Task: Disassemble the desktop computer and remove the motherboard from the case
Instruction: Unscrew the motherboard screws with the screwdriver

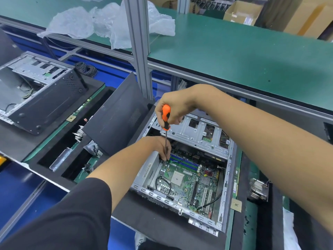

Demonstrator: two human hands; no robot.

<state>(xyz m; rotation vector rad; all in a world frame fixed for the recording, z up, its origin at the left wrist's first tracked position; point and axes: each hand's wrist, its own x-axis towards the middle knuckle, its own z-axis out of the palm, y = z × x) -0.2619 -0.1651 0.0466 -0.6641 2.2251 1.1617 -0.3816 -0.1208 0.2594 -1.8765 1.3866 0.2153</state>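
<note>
Right hand grip: fingers curled round the orange-and-black plastic handle of a screwdriver, steel shaft upright, tip down at the board's 11 o'clock corner. Left hand grip: fingertips pinched narrow at the lower shaft, steadying the tip; whether they also touch a screw, cannot tell.

Green printed-circuit motherboard lies flat in the floor of the open grey sheet-metal computer case, which rests on a black foam-lined tabletop. Silver drive cage sits at the board's 12 o'clock. Black cables cross the board at 7 and 5 o'clock. Blue memory slots lie just beside the tip, toward 3 o'clock.

Judgement: step in hand is backing out a mounting screw; board not yet free. Board is likely light, thin, stiff but fragile; flexing risks cracked solder. Best taken by bare edges, at opposite sides, once cables are unplugged; avoid the socket, the heatsink fins and the slots.
</note>
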